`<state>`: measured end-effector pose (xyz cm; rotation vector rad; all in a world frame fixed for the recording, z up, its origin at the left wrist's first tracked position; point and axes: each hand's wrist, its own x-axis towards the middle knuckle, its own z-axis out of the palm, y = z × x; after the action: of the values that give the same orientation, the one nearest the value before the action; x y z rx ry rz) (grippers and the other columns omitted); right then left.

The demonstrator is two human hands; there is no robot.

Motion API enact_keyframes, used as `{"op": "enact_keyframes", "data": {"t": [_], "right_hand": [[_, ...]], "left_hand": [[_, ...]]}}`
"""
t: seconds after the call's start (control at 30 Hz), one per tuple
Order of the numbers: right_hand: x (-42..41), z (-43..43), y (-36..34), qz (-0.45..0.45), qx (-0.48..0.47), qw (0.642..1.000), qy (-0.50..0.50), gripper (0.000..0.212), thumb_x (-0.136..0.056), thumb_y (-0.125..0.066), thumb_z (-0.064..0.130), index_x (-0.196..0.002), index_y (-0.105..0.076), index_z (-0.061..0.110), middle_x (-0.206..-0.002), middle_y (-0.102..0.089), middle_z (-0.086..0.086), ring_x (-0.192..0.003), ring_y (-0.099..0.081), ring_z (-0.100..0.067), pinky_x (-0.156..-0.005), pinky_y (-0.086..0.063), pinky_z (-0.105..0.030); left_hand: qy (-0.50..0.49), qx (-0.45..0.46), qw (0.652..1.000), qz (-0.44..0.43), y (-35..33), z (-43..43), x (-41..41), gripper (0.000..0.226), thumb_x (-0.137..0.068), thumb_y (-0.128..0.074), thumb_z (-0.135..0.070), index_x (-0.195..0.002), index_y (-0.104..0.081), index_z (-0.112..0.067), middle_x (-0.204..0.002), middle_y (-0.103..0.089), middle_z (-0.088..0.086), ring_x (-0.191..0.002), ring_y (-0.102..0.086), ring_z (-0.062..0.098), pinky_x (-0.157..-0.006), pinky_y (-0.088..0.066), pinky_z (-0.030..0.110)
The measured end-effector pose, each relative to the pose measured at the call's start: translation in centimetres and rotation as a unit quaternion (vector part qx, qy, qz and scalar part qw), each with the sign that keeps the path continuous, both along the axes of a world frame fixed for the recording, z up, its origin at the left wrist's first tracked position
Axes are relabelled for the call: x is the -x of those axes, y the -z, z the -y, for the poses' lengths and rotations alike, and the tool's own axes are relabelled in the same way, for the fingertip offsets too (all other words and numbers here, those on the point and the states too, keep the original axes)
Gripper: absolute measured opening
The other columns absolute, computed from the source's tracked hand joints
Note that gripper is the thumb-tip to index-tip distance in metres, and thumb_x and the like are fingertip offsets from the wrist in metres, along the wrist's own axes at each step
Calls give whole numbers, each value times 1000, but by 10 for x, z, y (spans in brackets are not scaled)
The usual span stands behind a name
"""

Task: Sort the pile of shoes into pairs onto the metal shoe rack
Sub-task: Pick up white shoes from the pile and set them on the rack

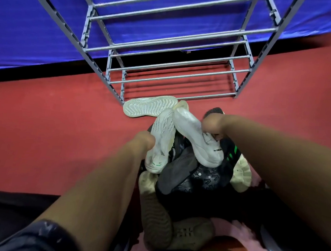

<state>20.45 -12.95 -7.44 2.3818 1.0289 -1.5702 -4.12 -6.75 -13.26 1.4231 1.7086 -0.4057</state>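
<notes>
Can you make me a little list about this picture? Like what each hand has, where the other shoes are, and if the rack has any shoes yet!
left hand: holds a white knit sneaker
right hand: holds a white smooth sneaker
pile: dark and pale shoes heaped below the hands
stray shoe: white, sole showing, on the red floor by the rack's foot
metal shoe rack: no shoes on the bars in view
pairs made: none yet
</notes>
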Motion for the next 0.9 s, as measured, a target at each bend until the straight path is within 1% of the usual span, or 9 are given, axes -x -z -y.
{"op": "enact_keyframes", "data": {"t": [0.1, 0.2, 0.23, 0.27, 0.33, 0.4, 0.57, 0.73, 0.9], "right_hand": [[-8, 6, 5, -51, 25, 998, -6, 24, -96, -54, 16, -112, -67, 4, -84, -59, -10, -72, -53, -24, -65, -49, -34], [-9, 9, 5, -104, 59, 993, -4, 46, -97, -64, 39, -131, -64, 9, -100, -65, -4, -89, -59, -21, -77, -51, -34], [-9, 10, 6, -114, 80, 990, -7, 54, -96, -68, 47, -135, -62, 10, -108, -67, -2, -96, -62, -20, -82, -52, -33], [-9, 12, 6, -111, 98, 989, -23, 64, -92, -72, 54, -138, -58, 11, -120, -67, -3, -106, -64, -20, -89, -55, -34], [-4, 15, 2, -72, 125, 985, -94, 85, -85, -76, 63, -146, -51, 9, -144, -58, -12, -128, -60, -27, -106, -52, -41], [6, 20, -3, -45, 106, 983, -145, 91, -88, -74, 62, -152, -45, 5, -155, -49, -15, -137, -53, -31, -111, -48, -44], [25, 37, 0, 47, 2, 983, -177, 90, -82, -79, 60, -144, -53, 1, -148, -50, -14, -125, -59, -33, -103, -53, -42], [34, 60, 12, 118, -121, 981, -94, 92, -75, -85, 49, -140, -41, 1, -137, -47, -16, -119, -58, -34, -97, -56, -44], [26, 72, 18, 146, -229, 962, -30, 85, -69, -87, 43, -134, -41, 13, -131, -48, -9, -118, -56, -32, -96, -52, -45]], "left_hand": [[-38, 37, 999, 0, 16, -13, 2, 43, -103, -49, -14, -142, -60, 1, -143, -62, 21, -132, -60, 38, -110, -51, 45], [-128, 122, 982, 71, -4, -4, 2, 39, -95, -57, -23, -128, -65, -2, -100, -71, 26, -92, -68, 32, -91, -51, 41], [-157, 140, 973, 92, -13, 0, -1, 46, -93, -61, -30, -130, -63, -3, -95, -71, 24, -89, -64, 29, -87, -47, 41], [-160, 152, 971, 92, -20, 3, -4, 60, -92, -66, -39, -141, -58, -5, -109, -71, 25, -100, -63, 30, -89, -45, 44], [-48, 135, 989, 46, -34, 10, -11, 78, -92, -71, -52, -153, -48, -9, -143, -58, 23, -128, -57, 37, -98, -45, 46], [79, 86, 993, -23, -44, 21, -18, 89, -86, -78, -57, -152, -50, -6, -133, -61, 15, -122, -61, 35, -91, -47, 40], [161, 4, 982, -96, -31, 35, -21, 113, -79, -89, -48, -160, -28, 3, -153, -50, 16, -137, -54, 33, -106, -49, 38], [138, -68, 986, -68, -25, 31, -8, 92, -65, -98, -46, -135, -52, -6, -123, -64, 8, -105, -62, 30, -82, -52, 37], [161, -154, 972, -78, -42, 24, -2, 74, -66, -92, -48, -117, -46, -20, -103, -56, -2, -93, -56, 25, -78, -48, 35]]}}
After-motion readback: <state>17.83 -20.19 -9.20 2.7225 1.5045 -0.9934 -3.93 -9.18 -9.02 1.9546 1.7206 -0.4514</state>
